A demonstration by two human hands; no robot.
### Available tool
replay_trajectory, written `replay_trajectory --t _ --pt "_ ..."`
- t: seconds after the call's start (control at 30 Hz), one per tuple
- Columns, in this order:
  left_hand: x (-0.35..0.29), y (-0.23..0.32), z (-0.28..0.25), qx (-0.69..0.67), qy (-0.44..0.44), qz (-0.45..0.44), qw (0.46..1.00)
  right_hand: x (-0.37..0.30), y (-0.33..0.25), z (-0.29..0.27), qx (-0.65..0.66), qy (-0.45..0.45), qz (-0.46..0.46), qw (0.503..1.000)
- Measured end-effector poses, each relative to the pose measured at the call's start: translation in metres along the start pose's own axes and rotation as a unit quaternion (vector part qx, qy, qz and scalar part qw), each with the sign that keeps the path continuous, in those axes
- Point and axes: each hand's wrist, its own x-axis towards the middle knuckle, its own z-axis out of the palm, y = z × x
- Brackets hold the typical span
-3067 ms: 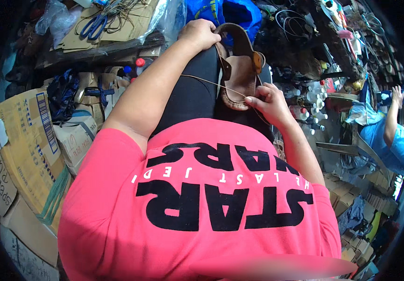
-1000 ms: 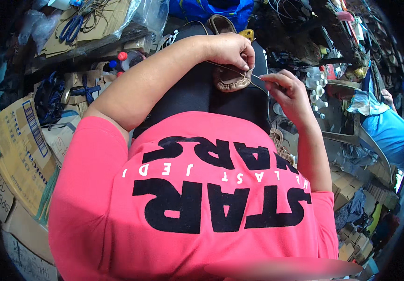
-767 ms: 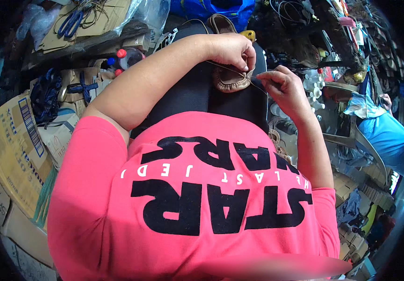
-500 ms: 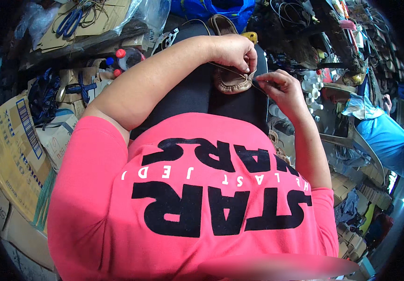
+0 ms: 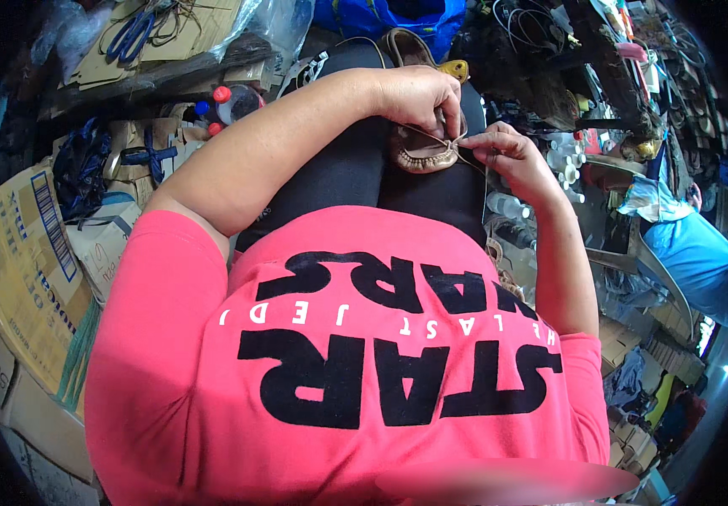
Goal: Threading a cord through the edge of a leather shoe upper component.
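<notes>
A brown moccasin shoe (image 5: 426, 162) with a gathered seam round its toe lies on my dark-trousered lap, toe toward me. My left hand (image 5: 426, 94) reaches across its middle and hides part of it. Its fingers are closed on the thin tan lace (image 5: 451, 145) where it loops and crosses above the toe. From the right, my right hand (image 5: 514, 157) pinches the same lace between thumb and fingertips, close to the crossing. A yellow rounded piece (image 5: 455, 69) shows just beyond my left hand, beside the shoe. Another length of cord arches over my left wrist.
Blue-handled scissors (image 5: 130, 38) lie on cardboard at the far left. Bottles with red and blue caps (image 5: 233, 103) stand left of my lap, above cardboard boxes (image 5: 26, 240). Clear plastic bottles (image 5: 562, 160) crowd the right, near a blue bag (image 5: 691, 253). Another blue bag (image 5: 389, 15) sits ahead.
My right hand has moved slightly left, toward the lace crossing, and a small dark item near its fingertips no longer shows. The lace now forms a visible loop beside my left fingers.
</notes>
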Motion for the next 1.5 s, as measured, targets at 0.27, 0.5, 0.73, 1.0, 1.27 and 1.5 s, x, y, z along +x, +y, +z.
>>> replay_trajectory --t 0.27,0.5,0.73,1.0,1.27,1.5 --pt "0.000 0.001 0.004 -0.008 -0.005 -0.041 0.999 0.008 0.001 0.022 -0.044 0.070 -0.030 0.996" --pt "-0.051 0.027 0.023 0.108 0.296 -0.037 0.948 -0.014 -0.007 0.033 -0.177 0.140 -0.103 0.969" --pt "-0.081 0.047 0.045 0.208 0.291 -0.128 0.925 -0.020 0.007 0.040 -0.200 0.148 -0.111 0.962" --pt "-0.061 0.028 0.045 0.227 0.309 -0.065 0.921 0.001 0.013 0.007 -0.228 0.069 -0.102 0.966" --pt "-0.060 0.026 0.047 0.239 0.284 -0.079 0.925 0.005 0.016 0.006 -0.160 0.059 -0.100 0.980" --pt "-0.053 0.025 0.048 0.236 0.264 -0.076 0.932 0.007 0.017 0.006 -0.103 0.035 -0.101 0.989"
